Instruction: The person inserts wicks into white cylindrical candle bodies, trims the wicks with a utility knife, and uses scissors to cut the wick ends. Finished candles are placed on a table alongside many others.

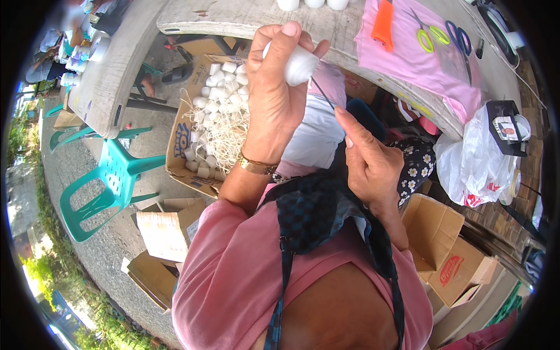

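Note:
Up in front of me, my left hand point(271, 96) is closed around a small white rounded cup-like piece point(300, 65), its lower end facing right. My right hand point(373, 160) grips a thin dark rod point(322, 93), with the index finger stretched along it. The rod's far tip meets the lower edge of the white piece; whether it goes inside cannot be seen. White cloth point(318, 131) lies over my lap below the hands. Left of my left forearm stands a cardboard box point(178, 146) holding many similar white pieces point(219, 90) and a tangle of pale strings point(224, 134).
A worn grey table point(221, 17) runs across the front. On its pink cloth point(402, 73) lie an orange tool point(382, 24), green-handled scissors point(430, 38) and dark-blue-handled scissors point(459, 39). A plastic bag point(472, 160) hangs right; a green chair point(114, 175) and cardboard boxes point(160, 233) stand left.

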